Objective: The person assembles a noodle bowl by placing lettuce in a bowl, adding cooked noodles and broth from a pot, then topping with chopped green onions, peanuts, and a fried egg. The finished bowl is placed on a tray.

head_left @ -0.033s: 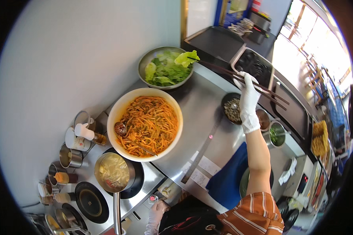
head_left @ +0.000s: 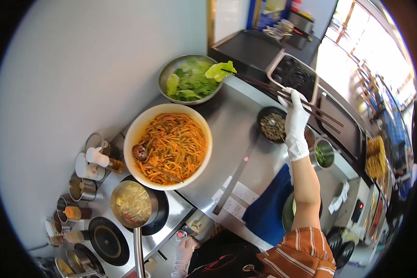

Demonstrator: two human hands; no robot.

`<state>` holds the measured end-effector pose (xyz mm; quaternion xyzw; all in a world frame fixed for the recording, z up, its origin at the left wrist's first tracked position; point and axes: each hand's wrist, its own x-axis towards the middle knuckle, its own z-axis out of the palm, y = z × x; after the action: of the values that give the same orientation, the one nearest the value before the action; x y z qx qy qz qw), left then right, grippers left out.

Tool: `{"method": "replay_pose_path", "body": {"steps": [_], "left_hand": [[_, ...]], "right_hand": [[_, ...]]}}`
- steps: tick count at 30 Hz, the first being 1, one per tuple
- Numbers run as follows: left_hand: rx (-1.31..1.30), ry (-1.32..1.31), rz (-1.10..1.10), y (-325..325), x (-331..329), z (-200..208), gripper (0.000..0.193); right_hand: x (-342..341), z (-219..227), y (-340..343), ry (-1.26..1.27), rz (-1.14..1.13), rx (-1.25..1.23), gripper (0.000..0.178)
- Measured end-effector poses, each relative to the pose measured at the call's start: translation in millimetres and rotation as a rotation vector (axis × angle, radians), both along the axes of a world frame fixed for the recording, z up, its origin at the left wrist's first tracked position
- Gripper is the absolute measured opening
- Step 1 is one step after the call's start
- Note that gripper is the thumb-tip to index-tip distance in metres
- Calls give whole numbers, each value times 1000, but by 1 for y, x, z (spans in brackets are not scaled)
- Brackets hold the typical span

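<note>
My right hand [head_left: 295, 116], in a white glove, is closed around long dark chopsticks [head_left: 259, 84]. Their far tips grip a green lettuce leaf [head_left: 220, 71], lifted over the right rim of a metal bowl [head_left: 164, 83] with more lettuce [head_left: 192, 81] inside. Below the right hand sits a dark bowl [head_left: 264, 118] of small greyish pieces with a spoon in it. My left hand [head_left: 185, 249], also gloved, is low by the counter's front edge, beside a small container with a pink top [head_left: 181, 234]. Its fingers look curled, and whatever they hold is hidden.
A large white bowl [head_left: 209, 147] of orange shreds with a ladle [head_left: 140, 153] stands mid-counter. On the stove, a pot [head_left: 113, 204] holds pale food in liquid, its handle [head_left: 139, 252] jutting frontward. Bottles [head_left: 104, 161] line the wall. Right are a blue cloth [head_left: 264, 208] and a black-filled tray [head_left: 269, 69].
The whole view has shifted slightly left. Against the bowls, my right hand, chopsticks and lettuce leaf have moved a little to the right. My left hand stays put.
</note>
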<state>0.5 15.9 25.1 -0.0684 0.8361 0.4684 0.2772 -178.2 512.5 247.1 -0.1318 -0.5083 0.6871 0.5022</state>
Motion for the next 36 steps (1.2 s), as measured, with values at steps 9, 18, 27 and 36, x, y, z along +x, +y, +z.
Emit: {"method": "replay_pose_path", "body": {"steps": [9,18,27,36], "left_hand": [[146,-20,-350,-23,-19,-18,26],[145,45,-560,-43,-22,-28,28],[121,107,-572,-61,5,-43,28],[48,102,-603,-60,20,-48,28]], "right_hand": [[338,-14,-68,-67,-449,-126,19],[511,-85,-153,-150,-881,-351,15],[506,-109,-169,-284,-912,-407,22],[483,-68,-171,-734,-707,41,18]]}}
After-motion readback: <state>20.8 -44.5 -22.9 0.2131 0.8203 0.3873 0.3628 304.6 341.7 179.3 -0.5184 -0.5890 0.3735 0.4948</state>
